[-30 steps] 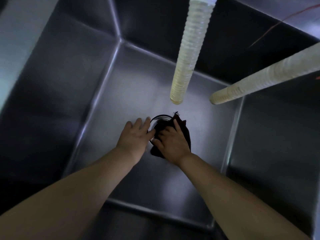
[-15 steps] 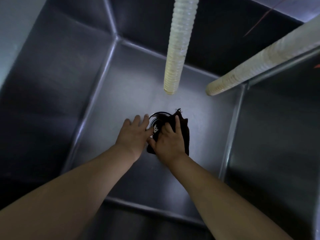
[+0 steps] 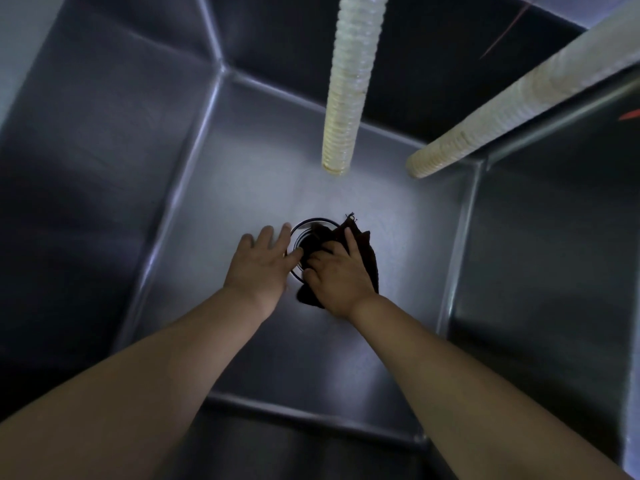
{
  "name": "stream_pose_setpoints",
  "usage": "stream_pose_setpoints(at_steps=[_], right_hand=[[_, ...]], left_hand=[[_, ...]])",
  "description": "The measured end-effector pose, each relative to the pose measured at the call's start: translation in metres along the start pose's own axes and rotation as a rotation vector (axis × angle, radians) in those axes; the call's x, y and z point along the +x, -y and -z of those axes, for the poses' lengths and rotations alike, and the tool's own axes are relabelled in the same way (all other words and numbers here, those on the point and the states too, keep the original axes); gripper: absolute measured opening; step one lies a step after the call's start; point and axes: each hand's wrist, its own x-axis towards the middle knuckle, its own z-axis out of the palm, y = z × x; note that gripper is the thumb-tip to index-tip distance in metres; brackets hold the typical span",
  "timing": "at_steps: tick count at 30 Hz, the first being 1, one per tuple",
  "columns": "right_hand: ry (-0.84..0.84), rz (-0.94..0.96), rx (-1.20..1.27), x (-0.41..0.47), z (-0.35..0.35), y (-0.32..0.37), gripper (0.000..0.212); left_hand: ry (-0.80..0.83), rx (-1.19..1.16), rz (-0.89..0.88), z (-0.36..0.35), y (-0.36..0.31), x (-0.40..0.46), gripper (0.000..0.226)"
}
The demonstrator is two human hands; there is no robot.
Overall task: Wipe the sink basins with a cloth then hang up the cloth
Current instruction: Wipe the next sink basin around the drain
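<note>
I look down into a deep steel sink basin [image 3: 242,188]. A dark cloth [image 3: 369,258] lies over the right side of the round drain [image 3: 304,230] at the middle of the floor. My right hand [image 3: 337,275] presses on the cloth, fingers bent, the index finger stretched along it. My left hand [image 3: 261,261] rests flat on the basin floor beside the drain's left rim, fingers spread, thumb touching the rim. Part of the drain is hidden under the cloth and hands.
Two ribbed pale hoses hang into the basin: one [image 3: 346,84] straight above the drain, another [image 3: 512,95] slanting in from the upper right. A steel divider wall [image 3: 464,244] on the right separates a second basin [image 3: 554,271].
My right hand has worked the cloth a little to the left over the drain opening, covering the strainer that showed before. The left hand has stayed beside the drain.
</note>
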Motion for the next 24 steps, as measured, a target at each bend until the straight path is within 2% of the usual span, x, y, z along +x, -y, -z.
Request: stream_pose_setpoints(at_steps=[9,15,20,24], right_hand=[[-0.052,0.079,-0.163,-0.003,-0.002,-0.005,0.051],[-0.174,0.088,-0.102,-0.014,-0.012,-0.011,0.048],[-0.208,-0.085,-0.047,-0.08,-0.044,-0.013,0.066],[-0.161,-0.438,-0.075,-0.118,-0.051,-0.026,0.071]], left_hand=[[-0.004,-0.018,-0.018,0.004,-0.001,-0.003,0.06],[-0.017,-0.009,0.004,-0.002,-0.003,-0.001,0.06],[0.013,-0.082,0.006,0.001,-0.003,-0.001,0.063],[0.012,-0.223,-0.037,0.014,0.005,-0.017,0.062]])
